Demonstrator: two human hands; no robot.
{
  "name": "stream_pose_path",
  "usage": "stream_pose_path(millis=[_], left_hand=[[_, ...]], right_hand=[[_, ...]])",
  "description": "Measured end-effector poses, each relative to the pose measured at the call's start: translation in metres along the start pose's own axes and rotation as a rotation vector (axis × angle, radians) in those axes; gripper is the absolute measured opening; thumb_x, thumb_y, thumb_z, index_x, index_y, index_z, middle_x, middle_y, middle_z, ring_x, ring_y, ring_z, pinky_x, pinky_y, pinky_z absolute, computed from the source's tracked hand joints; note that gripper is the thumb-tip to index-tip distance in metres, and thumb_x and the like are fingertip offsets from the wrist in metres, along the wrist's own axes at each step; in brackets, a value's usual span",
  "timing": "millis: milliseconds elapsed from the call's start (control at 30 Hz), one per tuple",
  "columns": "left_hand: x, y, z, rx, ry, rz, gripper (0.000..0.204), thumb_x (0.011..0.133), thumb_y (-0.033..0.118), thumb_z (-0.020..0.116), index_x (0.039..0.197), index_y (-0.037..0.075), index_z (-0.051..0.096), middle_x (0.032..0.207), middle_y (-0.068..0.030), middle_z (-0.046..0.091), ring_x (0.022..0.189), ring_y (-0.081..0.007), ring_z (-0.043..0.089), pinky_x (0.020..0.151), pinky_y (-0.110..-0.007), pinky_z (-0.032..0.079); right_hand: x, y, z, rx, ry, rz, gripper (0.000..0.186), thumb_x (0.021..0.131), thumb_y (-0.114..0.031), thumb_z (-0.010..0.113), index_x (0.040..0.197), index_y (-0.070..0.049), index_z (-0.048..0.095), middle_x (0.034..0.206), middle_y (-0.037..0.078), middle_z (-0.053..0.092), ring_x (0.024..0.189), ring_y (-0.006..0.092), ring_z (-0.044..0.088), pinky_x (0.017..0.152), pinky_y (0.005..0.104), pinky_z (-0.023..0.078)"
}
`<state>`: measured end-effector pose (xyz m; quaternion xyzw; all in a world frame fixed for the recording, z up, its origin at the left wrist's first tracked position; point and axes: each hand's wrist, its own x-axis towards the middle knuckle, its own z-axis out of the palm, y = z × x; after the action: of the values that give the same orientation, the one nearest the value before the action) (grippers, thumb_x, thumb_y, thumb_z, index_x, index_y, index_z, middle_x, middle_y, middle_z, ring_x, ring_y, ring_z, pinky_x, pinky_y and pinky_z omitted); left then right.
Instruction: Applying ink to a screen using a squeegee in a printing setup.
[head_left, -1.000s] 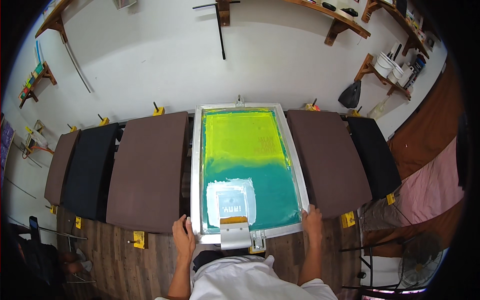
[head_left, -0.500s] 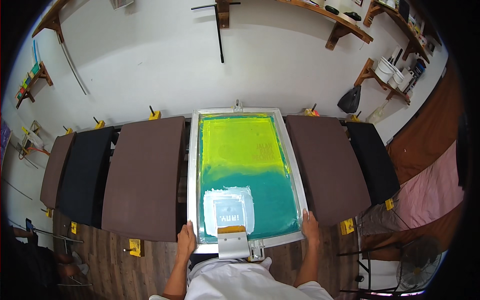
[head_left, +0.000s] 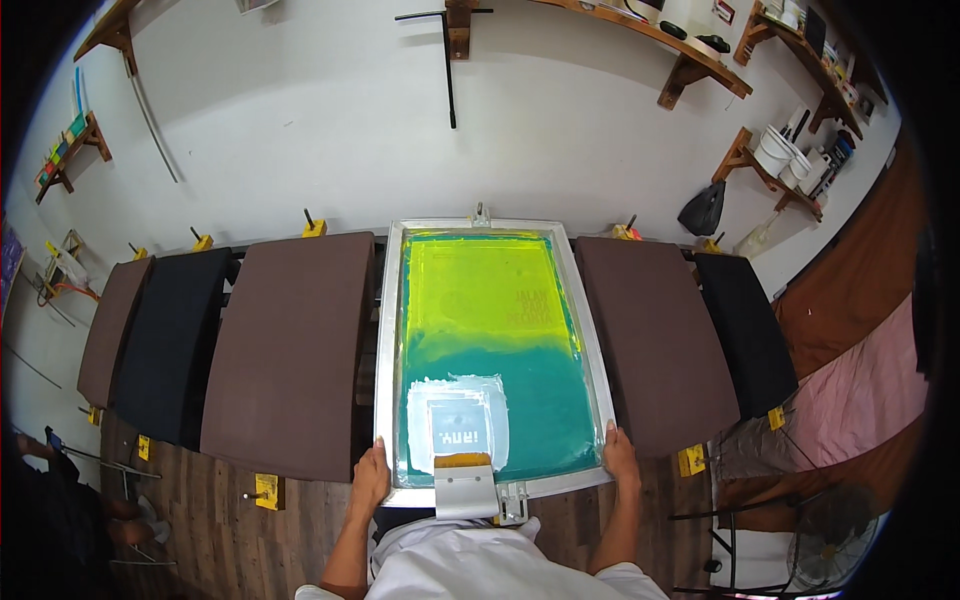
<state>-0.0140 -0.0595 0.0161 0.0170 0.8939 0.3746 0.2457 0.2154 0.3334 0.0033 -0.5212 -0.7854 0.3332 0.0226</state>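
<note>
a white shirt [head_left: 465, 572] is being worn, its loose cloth being creased into folds. the forearms [head_left: 345, 558] are being left bare by the white sleeves [head_left: 630, 584], which are being only partly shown. the left hand [head_left: 371, 478] and the right hand [head_left: 620, 458] are being shown bare.

Mid-frame, there is room to pass above the green mesh [head_left: 550, 410], though the squeegee [head_left: 466, 490] obstructs its lower edge. Left of centre, the brown platen [head_left: 285, 350] leaves only a narrow gap beside the metal frame [head_left: 389, 330].
</note>
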Motion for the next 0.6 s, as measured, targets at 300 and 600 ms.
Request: stream_pose_path(millis=[300, 600], left_hand=[[-0.007, 0.007, -0.005, -0.020, 0.031, 0.047, 0.078, 0.104, 0.055, 0.024, 0.099, -0.012, 0.063, 0.099, -0.0365, 0.063, 0.101, -0.0511, 0.060, 0.090, -0.051, 0.045], [0.002, 0.013, -0.012, -0.017, -0.019, 0.035, 0.084, 0.103, 0.061, 0.023, 0.119, -0.012, 0.061, 0.109, -0.0348, 0.064, 0.110, -0.0448, 0.061, 0.095, -0.044, 0.045]], right_hand=[[0.001, 0.006, -0.011, -0.032, -0.014, -0.014, 0.067, 0.104, -0.053, 0.028, 0.118, 0.005, 0.058, 0.120, 0.034, 0.058, 0.118, 0.0516, 0.050, 0.098, 0.0514, 0.041], [0.011, -0.004, -0.016, -0.003, -0.025, -0.060, 0.070, 0.103, -0.054, 0.026, 0.117, 0.006, 0.059, 0.120, 0.036, 0.057, 0.119, 0.0510, 0.050, 0.099, 0.0507, 0.041]])
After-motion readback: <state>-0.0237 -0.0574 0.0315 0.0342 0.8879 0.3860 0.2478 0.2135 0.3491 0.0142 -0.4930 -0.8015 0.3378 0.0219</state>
